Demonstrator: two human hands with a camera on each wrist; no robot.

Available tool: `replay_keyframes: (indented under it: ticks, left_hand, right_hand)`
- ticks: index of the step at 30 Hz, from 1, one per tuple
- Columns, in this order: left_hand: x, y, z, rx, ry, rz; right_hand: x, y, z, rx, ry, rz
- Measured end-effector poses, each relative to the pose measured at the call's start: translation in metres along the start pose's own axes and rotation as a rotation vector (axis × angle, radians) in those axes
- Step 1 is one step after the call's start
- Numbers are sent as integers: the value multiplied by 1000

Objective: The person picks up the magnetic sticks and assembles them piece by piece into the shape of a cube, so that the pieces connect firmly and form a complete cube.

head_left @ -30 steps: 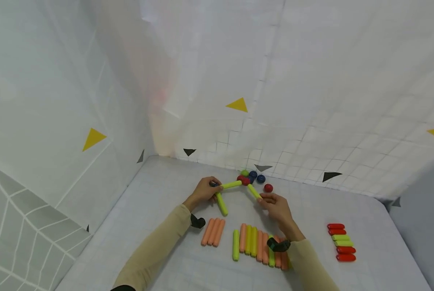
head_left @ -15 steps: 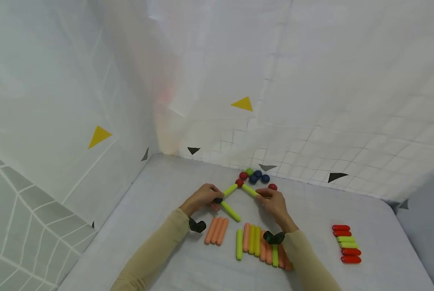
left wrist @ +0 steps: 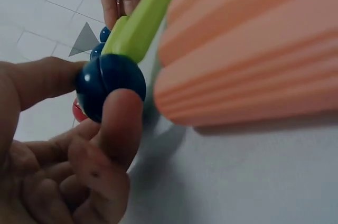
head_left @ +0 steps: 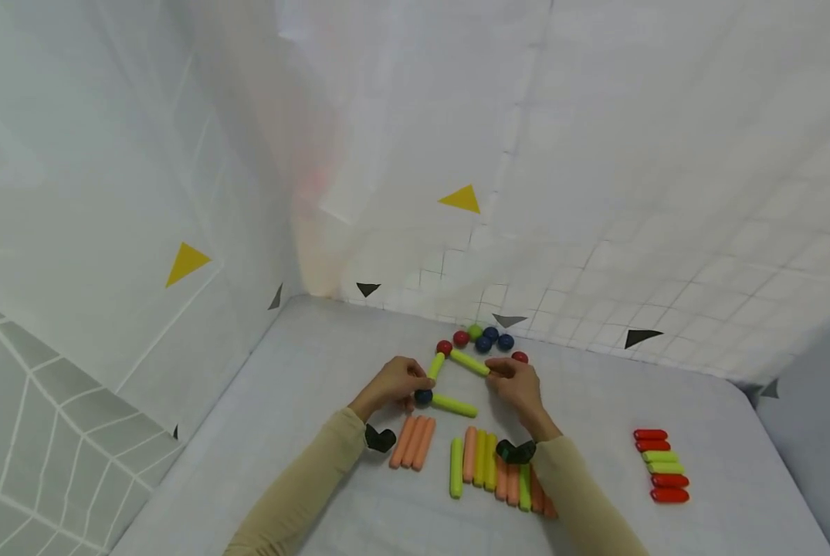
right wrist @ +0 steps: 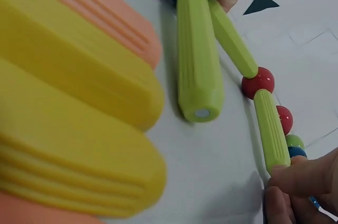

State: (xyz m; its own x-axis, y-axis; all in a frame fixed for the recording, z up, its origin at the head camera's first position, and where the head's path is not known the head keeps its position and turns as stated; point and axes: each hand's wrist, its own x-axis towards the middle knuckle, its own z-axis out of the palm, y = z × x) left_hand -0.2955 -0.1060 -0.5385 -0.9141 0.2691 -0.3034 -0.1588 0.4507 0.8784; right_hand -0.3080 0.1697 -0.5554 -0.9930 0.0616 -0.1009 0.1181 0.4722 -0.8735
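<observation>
My left hand (head_left: pixel 395 384) pinches a dark blue ball (left wrist: pixel 111 73) between thumb and fingers. Two light green sticks meet at that ball. One green stick (right wrist: pixel 232 39) runs back to a red ball (right wrist: pixel 259 82); the other green stick (right wrist: pixel 199 55) points to the right, its far end showing a round metal spot. From the red ball a third green stick (right wrist: pixel 272 129) slants toward my right hand (head_left: pixel 516 384), which pinches its near end. Together the pieces form three sides of an open frame low over the table.
Three orange sticks (head_left: pixel 412 442) lie just in front of the left hand. A row of orange, yellow and green sticks (head_left: pixel 480 458) lies partly under the right forearm. Red, blue and green balls (head_left: pixel 475 333) cluster at the back by the wall. Short red and green pieces (head_left: pixel 665 467) lie stacked at right.
My left hand has drawn the blue ball toward me, and the free green stick has swung round to point right. The red ball has shifted left, with the right-hand stick following.
</observation>
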Motion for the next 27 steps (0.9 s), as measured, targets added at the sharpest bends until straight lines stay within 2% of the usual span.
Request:
replay_keyframes:
  ticks: [7,10,14,18,21,23,25,27]
  left_hand:
    - [4,2,7,147,54,44]
    - [6,1,10,172,57,45]
    - [9,-1,11,171,47,30]
    - [9,-1,9,201,22,20]
    - [10,3,6,286,7,10]
    - [13,7,2,397,31,29]
    - [17,11,-1,521,81,65]
    - [22,18,-5,602,132,112]
  right_hand:
    - [-1,3,-5,166,36,79]
    - [-3,5,-10,178,25,90]
    - [-7,9,-17,128,68,82]
    - [-7,15,-27,7,234,76]
    - [-3,18,-34,-68,316,90]
    - [2,21,-39,-105,294,98]
    - [7,23,-42,-135,226,104]
    - [14,25,-44,-172,162,104]
